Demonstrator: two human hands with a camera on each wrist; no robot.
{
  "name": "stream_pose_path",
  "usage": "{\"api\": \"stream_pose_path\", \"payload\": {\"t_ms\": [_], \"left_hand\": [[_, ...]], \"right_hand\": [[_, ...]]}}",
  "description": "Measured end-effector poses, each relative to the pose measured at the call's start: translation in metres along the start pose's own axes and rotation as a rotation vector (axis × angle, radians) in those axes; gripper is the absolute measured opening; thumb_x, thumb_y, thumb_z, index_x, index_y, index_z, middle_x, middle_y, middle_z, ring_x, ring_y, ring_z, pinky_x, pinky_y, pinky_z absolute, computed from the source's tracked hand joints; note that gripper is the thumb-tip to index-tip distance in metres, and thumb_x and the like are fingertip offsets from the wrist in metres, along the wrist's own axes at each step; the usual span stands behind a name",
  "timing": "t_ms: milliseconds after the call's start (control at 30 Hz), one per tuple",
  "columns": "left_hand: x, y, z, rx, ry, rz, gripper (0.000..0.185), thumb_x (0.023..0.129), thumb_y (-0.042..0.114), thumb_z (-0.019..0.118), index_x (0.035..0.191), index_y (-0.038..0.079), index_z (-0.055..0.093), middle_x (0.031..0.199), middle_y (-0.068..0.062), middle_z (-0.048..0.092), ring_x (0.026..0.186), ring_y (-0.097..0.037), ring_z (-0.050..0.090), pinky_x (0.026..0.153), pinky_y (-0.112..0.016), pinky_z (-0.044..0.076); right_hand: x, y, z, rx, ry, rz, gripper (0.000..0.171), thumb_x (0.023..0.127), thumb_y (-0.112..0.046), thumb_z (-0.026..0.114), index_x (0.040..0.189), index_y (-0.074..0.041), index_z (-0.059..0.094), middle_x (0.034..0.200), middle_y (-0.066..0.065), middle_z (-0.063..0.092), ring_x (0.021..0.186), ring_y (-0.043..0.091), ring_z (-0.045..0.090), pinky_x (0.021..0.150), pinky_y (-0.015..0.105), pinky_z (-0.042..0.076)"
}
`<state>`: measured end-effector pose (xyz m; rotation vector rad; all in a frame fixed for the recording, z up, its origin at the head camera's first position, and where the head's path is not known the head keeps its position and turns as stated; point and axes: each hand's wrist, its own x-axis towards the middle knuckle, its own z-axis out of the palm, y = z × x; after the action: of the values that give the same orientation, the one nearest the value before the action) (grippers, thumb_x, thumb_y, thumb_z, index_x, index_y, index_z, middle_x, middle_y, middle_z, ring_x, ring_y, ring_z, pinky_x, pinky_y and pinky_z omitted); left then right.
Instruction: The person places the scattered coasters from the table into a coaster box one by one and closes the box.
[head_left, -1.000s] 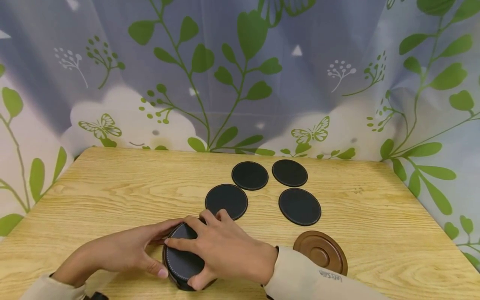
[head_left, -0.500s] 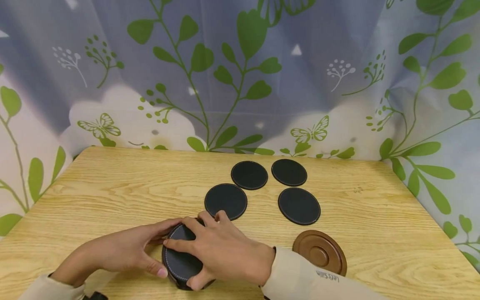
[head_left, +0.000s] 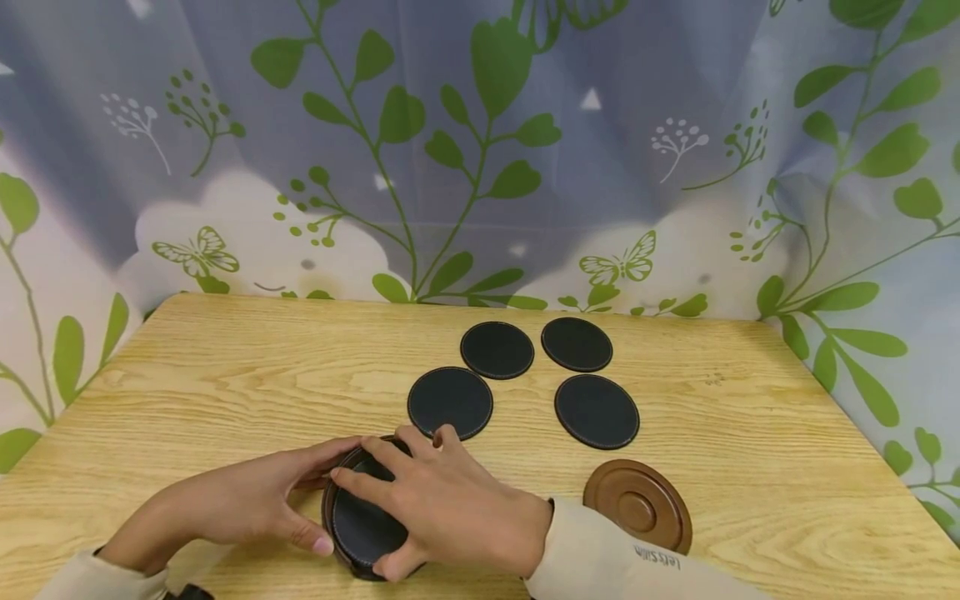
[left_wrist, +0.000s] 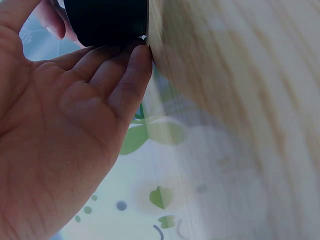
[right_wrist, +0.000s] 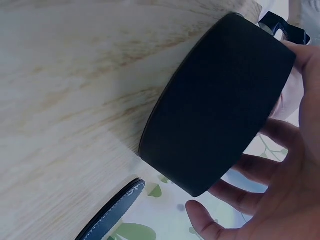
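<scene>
1. Head view first: the biggest thing I see is the wooden table (head_left: 225,392), with a leaf-printed curtain (head_left: 480,150) hanging behind it, beyond both hands.
2. Next in size is the round black holder (head_left: 365,533), which sits on the table at the near edge, directly between my two hands. It looks tipped a little toward the left hand, with a black coaster face showing in its mouth.
3. My left hand (head_left: 247,504) cups the holder's left wall, thumb and fingers curled around it. My right hand (head_left: 450,508) lies over the top, fingers spread on the coaster face and thumb hooked under the near rim. So both hands are clamped on the holder.
4. To the right of the right hand lies a brown round lid (head_left: 638,505), flat on the table and off the holder.
5. Smallest: four black coasters (head_left: 450,402) lie flat just beyond the hands, apart from one another.
6. My judgement: four coasters are already laid out, at least one is left in the holder, and the lid is yet to go back.
</scene>
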<state>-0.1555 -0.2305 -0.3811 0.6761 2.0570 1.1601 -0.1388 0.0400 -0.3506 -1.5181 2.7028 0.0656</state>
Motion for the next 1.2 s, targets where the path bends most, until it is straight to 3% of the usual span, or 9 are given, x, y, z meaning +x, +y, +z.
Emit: {"api": "stream_pose_path", "payload": {"t_ms": [133,433,700,867,1033,1200], "left_hand": [[0.000,0.000,0.000,0.011,0.006,-0.007,0.101,0.093,0.027,0.080,0.169,0.010,0.016,0.172,-0.027,0.018,0.153,-0.052,0.032,0.105,-0.011,0.038],[0.000,0.000,0.000,0.004,0.006,0.014,0.101,0.093,0.027,0.080,0.169,0.009,0.017,0.172,-0.026,0.019,0.153,-0.053,0.032,0.100,-0.005,0.034],[0.000,0.001,0.001,0.007,0.001,0.030,0.101,0.092,0.027,0.081,0.170,0.015,0.018,0.173,-0.023,0.021,0.153,-0.051,0.033,0.102,-0.007,0.034],[0.001,0.002,0.001,-0.011,-0.006,0.064,0.100,0.092,0.026,0.081,0.169,0.012,0.019,0.172,-0.023,0.022,0.153,-0.051,0.032,0.103,-0.006,0.033],[0.002,0.003,0.002,-0.025,-0.008,0.096,0.098,0.092,0.024,0.081,0.169,0.013,0.021,0.172,-0.020,0.026,0.153,-0.050,0.033,0.107,-0.008,0.035],[0.001,0.002,0.003,-0.019,-0.004,0.128,0.098,0.091,0.022,0.082,0.168,0.014,0.023,0.170,-0.021,0.031,0.152,-0.052,0.035,0.107,-0.008,0.034]], "right_hand": [[0.000,0.000,-0.001,0.012,-0.005,0.005,0.088,0.092,-0.070,0.067,0.165,-0.035,0.033,0.168,0.000,0.039,0.141,0.025,0.048,0.093,0.051,0.053],[-0.001,0.000,0.000,0.030,-0.011,0.019,0.092,0.089,-0.073,0.068,0.165,-0.035,0.032,0.169,0.000,0.037,0.144,0.024,0.046,0.096,0.054,0.052],[-0.006,0.005,-0.006,0.095,-0.042,0.069,0.094,0.087,-0.077,0.066,0.166,-0.039,0.030,0.166,-0.003,0.040,0.144,0.023,0.045,0.097,0.054,0.050],[-0.014,0.012,-0.008,0.106,-0.029,0.113,0.096,0.085,-0.078,0.067,0.165,-0.039,0.031,0.164,-0.002,0.044,0.144,0.022,0.044,0.097,0.053,0.048],[-0.026,0.024,-0.010,0.107,-0.021,0.175,0.098,0.083,-0.076,0.072,0.164,-0.039,0.033,0.166,0.001,0.042,0.148,0.024,0.043,0.105,0.061,0.046],[-0.040,0.037,-0.013,0.099,-0.001,0.219,0.100,0.081,-0.074,0.074,0.164,-0.037,0.034,0.165,0.003,0.044,0.149,0.028,0.042,0.102,0.062,0.047]]}}
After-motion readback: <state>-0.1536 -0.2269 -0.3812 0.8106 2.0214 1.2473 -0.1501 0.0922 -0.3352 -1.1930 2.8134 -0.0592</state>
